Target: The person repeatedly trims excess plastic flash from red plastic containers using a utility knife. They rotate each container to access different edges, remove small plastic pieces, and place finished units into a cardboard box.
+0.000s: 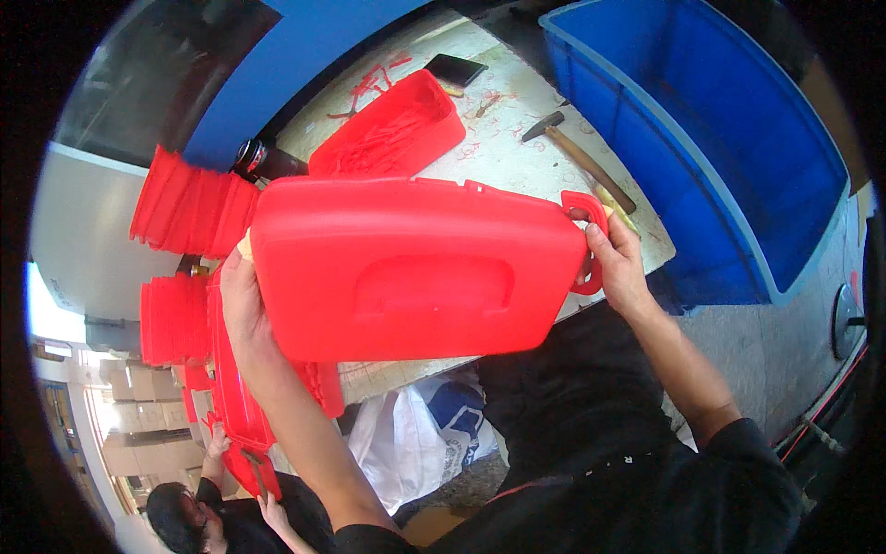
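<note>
Red plastic case between both hands' fingers

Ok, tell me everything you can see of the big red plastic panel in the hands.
The red plastic panel is a wide, glossy moulded slab with rounded corners, a recessed handle-shaped pocket in its middle and a loop tab at its right end. It is held level above the worktable, broad face toward the camera. The left hand grips its left edge; the right hand pinches the loop.

White-and-blue plastic bag under table, stacked cardboard boxes far left
</note>
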Motion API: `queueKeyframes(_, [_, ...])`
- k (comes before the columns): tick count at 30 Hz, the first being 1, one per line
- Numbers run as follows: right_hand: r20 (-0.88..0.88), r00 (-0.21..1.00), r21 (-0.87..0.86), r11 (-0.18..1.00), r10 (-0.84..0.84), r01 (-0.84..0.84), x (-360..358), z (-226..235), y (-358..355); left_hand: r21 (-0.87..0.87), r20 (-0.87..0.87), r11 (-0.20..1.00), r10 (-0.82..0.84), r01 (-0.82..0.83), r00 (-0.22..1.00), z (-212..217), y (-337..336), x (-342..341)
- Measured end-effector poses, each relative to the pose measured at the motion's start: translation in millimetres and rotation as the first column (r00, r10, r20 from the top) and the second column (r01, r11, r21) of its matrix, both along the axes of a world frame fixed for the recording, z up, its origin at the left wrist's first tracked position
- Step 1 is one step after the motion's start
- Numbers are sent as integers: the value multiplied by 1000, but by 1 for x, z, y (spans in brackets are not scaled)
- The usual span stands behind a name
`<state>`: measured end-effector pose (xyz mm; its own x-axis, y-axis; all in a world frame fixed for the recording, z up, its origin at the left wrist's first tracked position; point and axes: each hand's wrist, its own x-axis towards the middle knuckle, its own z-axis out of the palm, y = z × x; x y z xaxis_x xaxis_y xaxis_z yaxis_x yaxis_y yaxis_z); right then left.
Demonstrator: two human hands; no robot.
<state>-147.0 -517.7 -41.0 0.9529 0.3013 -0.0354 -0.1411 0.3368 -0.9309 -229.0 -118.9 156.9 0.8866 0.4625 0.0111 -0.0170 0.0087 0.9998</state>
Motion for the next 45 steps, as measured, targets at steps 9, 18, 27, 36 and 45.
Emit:
queueKeyframes(9, [-124,992,64,998,-4,12,13,1,8,-131,-95,990,-55,43,994,-24,35,31])
queueKeyframes(18, [26,992,-330,936,-120,122,29,11,-10,-183,159,982,78,-48,984,11,5,9])
queueKeyframes(27, [-492,855,81,987,163,-142,5,-14,-3,941,115,270,-822,205,558,17,-47,-75])
queueKeyframes(36, [47,970,32,971,-240,238,-20,-12,-11,908,340,418,-713,-18,614,-1,-56,-91])
queueKeyframes(45, [139,922,107,931,-361,348,-19,-15,-23,310,750,893,-20,-326,661,-47,-76,-57])
